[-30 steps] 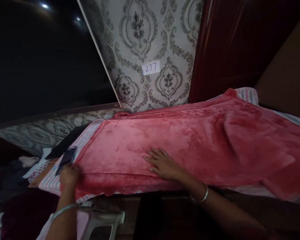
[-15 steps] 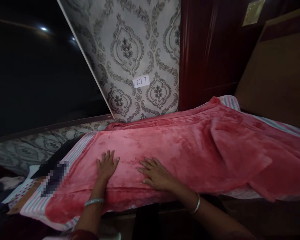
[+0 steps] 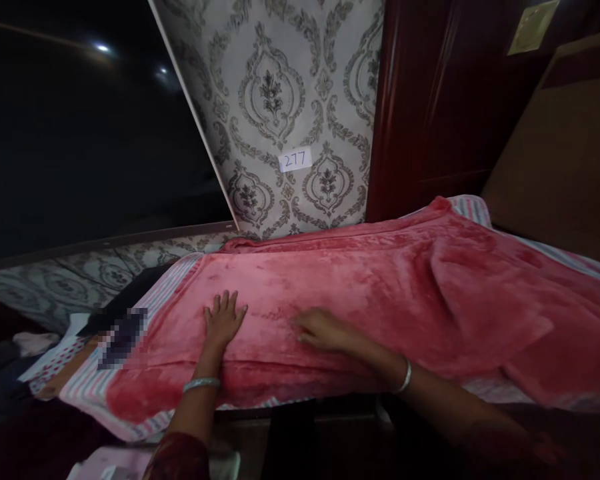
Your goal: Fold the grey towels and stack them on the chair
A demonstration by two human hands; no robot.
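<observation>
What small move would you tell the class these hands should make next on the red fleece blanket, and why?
Probably the right hand should slide rightward across the red fleece blanket toward the raised fold, while the left hand presses flat. That fold bulges, whereas the fleece around the hands lies fairly smooth.

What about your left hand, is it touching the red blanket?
Touching: the head view shows the left hand lying flat on the red fleece blanket.
</observation>
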